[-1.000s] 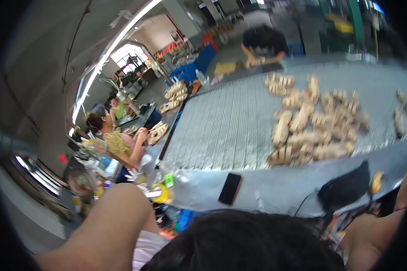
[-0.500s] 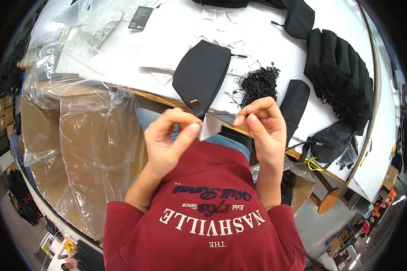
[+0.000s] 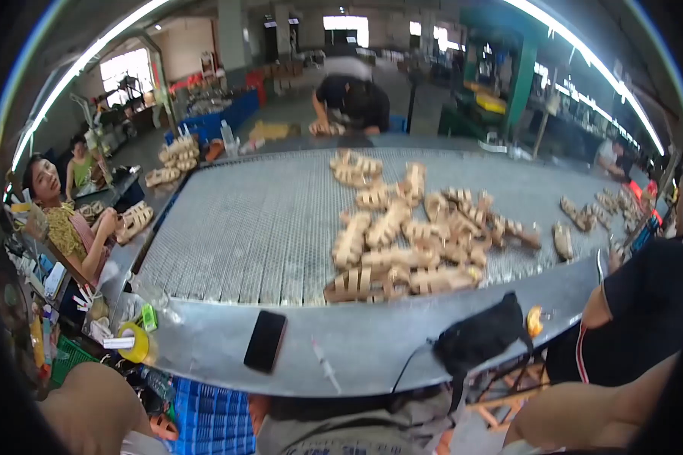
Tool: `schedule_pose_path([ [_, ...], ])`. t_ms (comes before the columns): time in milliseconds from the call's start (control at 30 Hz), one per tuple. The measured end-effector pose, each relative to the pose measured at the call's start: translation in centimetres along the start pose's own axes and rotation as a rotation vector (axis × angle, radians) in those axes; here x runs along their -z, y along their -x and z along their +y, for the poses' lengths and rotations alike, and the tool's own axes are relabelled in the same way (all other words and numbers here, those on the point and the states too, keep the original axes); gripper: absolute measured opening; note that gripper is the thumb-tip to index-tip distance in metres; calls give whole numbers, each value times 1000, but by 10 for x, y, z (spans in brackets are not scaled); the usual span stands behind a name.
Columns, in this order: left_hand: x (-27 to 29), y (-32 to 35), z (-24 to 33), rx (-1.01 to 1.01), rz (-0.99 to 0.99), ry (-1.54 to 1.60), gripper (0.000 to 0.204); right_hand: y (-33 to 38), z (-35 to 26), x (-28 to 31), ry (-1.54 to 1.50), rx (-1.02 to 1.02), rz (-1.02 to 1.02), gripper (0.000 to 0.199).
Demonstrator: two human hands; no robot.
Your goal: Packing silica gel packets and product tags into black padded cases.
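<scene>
Neither of my hands shows. Only parts of my bare left arm (image 3: 99, 409) and right arm (image 3: 592, 415) enter at the lower corners. In front of me is a metal-edged table (image 3: 205, 341) with a ribbed conveyor surface (image 3: 228, 227). A heap of tan strappy sandals (image 3: 391, 227) lies on the middle of it. Along the near edge are a black phone (image 3: 265, 341), a thin white syringe-like tool (image 3: 326, 366) and a black bag (image 3: 484, 334) with a strap hanging over the edge.
Yellow tape roll (image 3: 134, 343) and a green box (image 3: 149, 317) sit at the near left. One person (image 3: 72, 220) is at the left, another (image 3: 353, 102) at the far side, and a dark-sleeved person (image 3: 630, 303) close on the right. A blue woven bag (image 3: 212, 417) is below the edge.
The whole scene differs. Earlier, my hands pinched a small tag and its cord above a black pouch at a white table; now sandals lie on a conveyor table and my hands are out of view.
</scene>
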State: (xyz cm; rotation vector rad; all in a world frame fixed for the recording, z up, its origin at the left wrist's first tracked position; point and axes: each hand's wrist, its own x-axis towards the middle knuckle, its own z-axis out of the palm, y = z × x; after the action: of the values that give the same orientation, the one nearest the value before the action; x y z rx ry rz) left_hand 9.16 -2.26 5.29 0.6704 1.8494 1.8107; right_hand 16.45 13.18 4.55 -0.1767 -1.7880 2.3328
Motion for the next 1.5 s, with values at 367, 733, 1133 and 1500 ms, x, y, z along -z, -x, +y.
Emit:
schedule_pose_path([
  [367, 2, -6, -2, 68, -77, 43, 8, 2, 5, 0, 220, 153, 45, 21],
  [733, 9, -5, 0, 122, -174, 22, 7, -4, 2, 18, 236, 4, 240, 10],
  [1133, 9, 9, -1, -67, -669, 169, 6, -13, 66, 44, -18, -667, 61, 37],
  [1500, 27, 9, -55, 88, 154, -1044, 62, 7, 12, 34, -82, -357, 223, 30],
])
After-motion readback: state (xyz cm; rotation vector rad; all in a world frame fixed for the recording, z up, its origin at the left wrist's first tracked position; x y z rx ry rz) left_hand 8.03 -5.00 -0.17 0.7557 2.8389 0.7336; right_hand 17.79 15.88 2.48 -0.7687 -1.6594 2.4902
